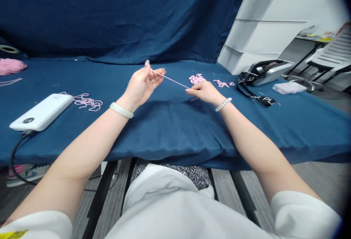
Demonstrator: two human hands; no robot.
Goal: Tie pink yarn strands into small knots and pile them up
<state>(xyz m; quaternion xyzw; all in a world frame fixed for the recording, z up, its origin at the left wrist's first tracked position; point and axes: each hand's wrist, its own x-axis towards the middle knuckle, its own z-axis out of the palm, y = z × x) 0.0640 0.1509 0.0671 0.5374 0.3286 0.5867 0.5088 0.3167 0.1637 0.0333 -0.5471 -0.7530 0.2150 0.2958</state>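
A strand of pink yarn [177,82] stretches taut between my two hands above the blue-covered table. My left hand [144,83] is palm up with its thumb raised, and the yarn is held at its fingers; exactly how it is caught there is hard to make out. My right hand [204,92] pinches the yarn between thumb and fingertips, and a short end hangs below. Just behind the right hand lies a pile of short pink yarn pieces [196,78]. A smaller cluster of pink pieces [221,83] is to its right.
A white power bank [42,111] with a black cable lies at left, beside loose pink yarn [87,101]. Pink fluffy material [12,66] sits at far left. On the right are an open case [270,71], a black strap [256,95] and a small clear box [290,87].
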